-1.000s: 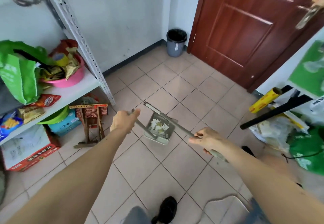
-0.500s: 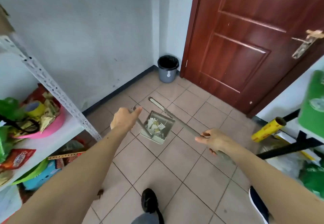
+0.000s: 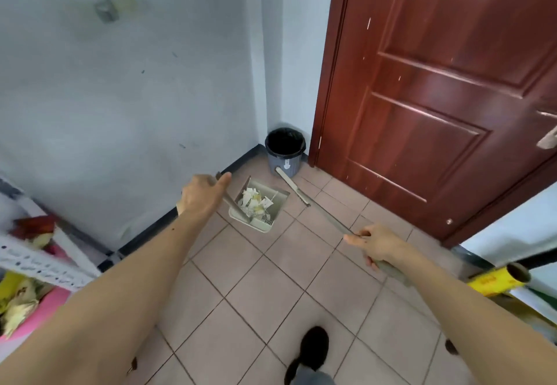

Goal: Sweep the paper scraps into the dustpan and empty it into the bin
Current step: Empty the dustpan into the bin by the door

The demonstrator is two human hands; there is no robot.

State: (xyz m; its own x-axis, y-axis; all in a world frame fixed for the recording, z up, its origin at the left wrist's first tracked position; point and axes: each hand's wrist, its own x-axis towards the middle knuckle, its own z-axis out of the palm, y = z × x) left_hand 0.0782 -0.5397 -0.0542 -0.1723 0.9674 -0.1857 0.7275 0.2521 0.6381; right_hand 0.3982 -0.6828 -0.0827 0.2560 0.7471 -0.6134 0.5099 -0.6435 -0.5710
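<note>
- Dustpan [image 3: 259, 209] hangs above the tiled floor [image 3: 229, 279], tilted, with its open mouth toward the corner of the room.
- Paper scraps [image 3: 254, 199] lie heaped inside the pan, white and pale yellow, none seen on the tiles around it.
- Left hand [image 3: 202, 196] has its grip clamped round the dustpan's long handle [image 3: 233, 203], fingers curled, thumb pointing toward the wall.
- Right hand [image 3: 375, 244] has its grip clamped on the broom handle [image 3: 328, 218], which runs up and left from the fist.
- Broom head [image 3: 291, 185] is a narrow pale strip; it lies just right of the dustpan and its far end reaches close to the foot of the bin; whether it touches the floor I cannot tell.
- Bin [image 3: 284, 150] stands in the corner between the grey wall [image 3: 120, 98] and the red-brown door [image 3: 437, 83]; it is grey, lined with a black bag, and upright.
- The dustpan is near the bin but short of it, not over its opening.
- A metal shelf [image 3: 39, 259] shows blurred at the left edge, with a pink tub [image 3: 39, 306] of wrappers beneath its rail.
- A yellow roll [image 3: 500, 280] on a cardboard core lies at the right edge.
- One black shoe [image 3: 312, 348] stands on the tiles at the bottom, between the two forearms.
</note>
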